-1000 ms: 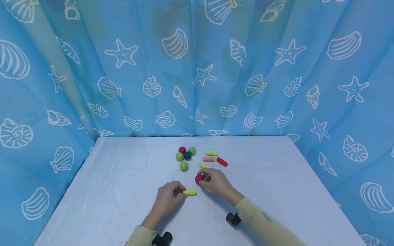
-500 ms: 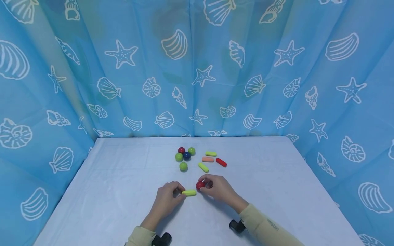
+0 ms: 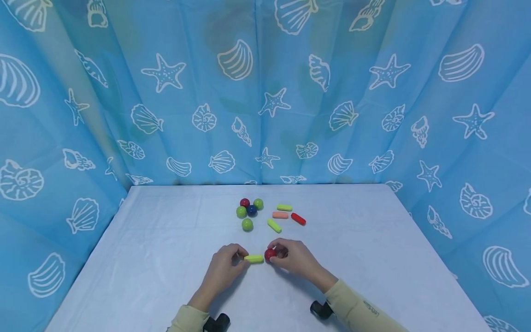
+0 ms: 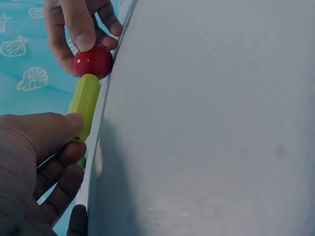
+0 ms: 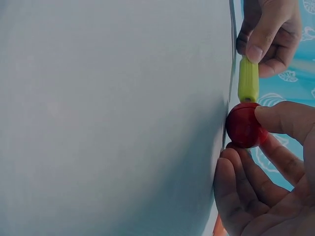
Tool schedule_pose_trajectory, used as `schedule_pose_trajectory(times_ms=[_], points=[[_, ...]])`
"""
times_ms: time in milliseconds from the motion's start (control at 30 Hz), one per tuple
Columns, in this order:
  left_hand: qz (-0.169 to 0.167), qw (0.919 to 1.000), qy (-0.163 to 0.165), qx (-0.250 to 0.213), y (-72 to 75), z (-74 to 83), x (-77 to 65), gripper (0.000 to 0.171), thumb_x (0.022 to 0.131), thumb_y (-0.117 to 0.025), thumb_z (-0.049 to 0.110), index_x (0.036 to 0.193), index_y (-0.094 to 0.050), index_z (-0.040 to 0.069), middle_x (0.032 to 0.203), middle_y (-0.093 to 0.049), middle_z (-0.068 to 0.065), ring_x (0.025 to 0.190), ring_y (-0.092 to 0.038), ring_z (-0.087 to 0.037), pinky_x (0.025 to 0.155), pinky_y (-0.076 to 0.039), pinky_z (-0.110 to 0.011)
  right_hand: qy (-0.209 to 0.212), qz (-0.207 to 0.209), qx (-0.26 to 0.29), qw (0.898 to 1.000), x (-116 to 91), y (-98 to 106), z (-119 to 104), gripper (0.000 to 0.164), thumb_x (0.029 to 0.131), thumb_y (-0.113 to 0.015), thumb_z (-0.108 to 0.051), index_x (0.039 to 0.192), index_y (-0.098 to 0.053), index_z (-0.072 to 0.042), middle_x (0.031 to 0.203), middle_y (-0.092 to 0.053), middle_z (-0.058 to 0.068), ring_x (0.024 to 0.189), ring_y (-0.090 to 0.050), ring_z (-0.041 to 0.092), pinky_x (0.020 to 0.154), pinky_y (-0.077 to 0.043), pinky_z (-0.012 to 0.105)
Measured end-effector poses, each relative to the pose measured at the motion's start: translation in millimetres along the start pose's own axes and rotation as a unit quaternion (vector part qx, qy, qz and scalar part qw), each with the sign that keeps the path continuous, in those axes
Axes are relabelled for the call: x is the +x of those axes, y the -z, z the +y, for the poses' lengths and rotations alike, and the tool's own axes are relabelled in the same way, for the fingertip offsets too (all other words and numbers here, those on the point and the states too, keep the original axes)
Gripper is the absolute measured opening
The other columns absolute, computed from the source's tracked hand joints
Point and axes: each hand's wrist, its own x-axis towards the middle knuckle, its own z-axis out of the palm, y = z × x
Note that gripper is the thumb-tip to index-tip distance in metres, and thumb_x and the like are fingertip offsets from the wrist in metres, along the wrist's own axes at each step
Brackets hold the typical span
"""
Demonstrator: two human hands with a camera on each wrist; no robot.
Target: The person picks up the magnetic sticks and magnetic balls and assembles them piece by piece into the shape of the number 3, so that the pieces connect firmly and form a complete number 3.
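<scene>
Between the thumb and fingers of my left hand (image 3: pixel 224 267) is a yellow-green rod (image 3: pixel 254 259), held by its left end and lying roughly level. A glossy red ball (image 3: pixel 270 254) is pinched by my right hand (image 3: pixel 300 260) just off the rod's free end. Seen from the head, a very thin gap parts the two. In the left wrist view the rod (image 4: pixel 86 103) lines up with the red ball (image 4: pixel 93 61). The right wrist view has the ball (image 5: pixel 244 125) right at the rod's tip (image 5: pixel 248 81); whether they touch, I cannot tell.
Farther back on the white table (image 3: pixel 166 230) lie several balls: green (image 3: pixel 247 225), dark blue (image 3: pixel 251 210) and red (image 3: pixel 244 203). To their right are loose rods: yellow-green (image 3: pixel 274 225), pink (image 3: pixel 280 215) and red (image 3: pixel 298 219). A blue shell-print curtain (image 3: pixel 265 92) surrounds the table.
My right hand has drawn the red ball toward me, down level with the rod's end. My left hand has barely moved, shifting slightly left.
</scene>
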Motion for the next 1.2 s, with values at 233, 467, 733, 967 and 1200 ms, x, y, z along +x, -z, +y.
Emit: schedule_pose_trajectory(times_ms=[233,467,733,967,1200], points=[[0.002,1.0000,0.002,-0.002,-0.3,2.1,-0.2,0.017,0.087,-0.081,0.018,0.101,-0.070,0.020,0.096,-0.065,0.008,0.089,-0.056,-0.012,0.084,-0.051,-0.038,0.012,0.003,0.007,1.000,-4,-2,1,0.026,0.088,-0.080,-0.022,0.112,-0.070,-0.023,0.088,-0.064,-0.011,0.082,-0.059,0.011,0.071,-0.052,0.025],[0.005,1.0000,0.003,-0.001,-0.7,2.3,-0.6,0.017,0.088,-0.080,0.019,0.101,-0.070,0.020,0.096,-0.065,0.008,0.089,-0.056,-0.012,0.084,-0.050,-0.038,0.012,0.005,0.019,1.000,-3,-4,6,0.030,0.088,-0.081,-0.024,0.116,-0.069,-0.024,0.096,-0.067,-0.009,0.088,-0.062,0.012,0.077,-0.055,0.030],[0.005,1.0000,0.003,0.002,-1.0,1.9,-0.3,0.017,0.088,-0.080,0.019,0.101,-0.070,0.020,0.096,-0.065,0.007,0.089,-0.056,-0.012,0.085,-0.051,-0.039,0.027,-0.004,0.037,0.999,-1,-3,10,0.031,0.089,-0.080,-0.024,0.118,-0.068,-0.025,0.102,-0.068,-0.008,0.091,-0.063,0.012,0.079,-0.055,0.031],[0.006,1.0000,0.003,0.002,-1.4,1.4,0.1,0.016,0.088,-0.080,0.019,0.101,-0.070,0.020,0.095,-0.065,0.008,0.088,-0.056,-0.012,0.085,-0.051,-0.038,0.027,-0.004,0.037,0.999,0,-2,10,0.025,0.090,-0.078,-0.021,0.113,-0.069,-0.025,0.099,-0.067,-0.011,0.088,-0.062,0.010,0.079,-0.054,0.030],[0.004,1.0000,0.001,-0.001,-1.7,0.7,-0.3,0.017,0.087,-0.080,0.019,0.101,-0.070,0.020,0.094,-0.064,0.008,0.088,-0.056,-0.012,0.084,-0.051,-0.038,0.028,-0.003,0.035,0.999,0,-3,11,0.025,0.090,-0.078,-0.022,0.113,-0.070,-0.026,0.100,-0.068,-0.012,0.089,-0.062,0.010,0.082,-0.054,0.032]])
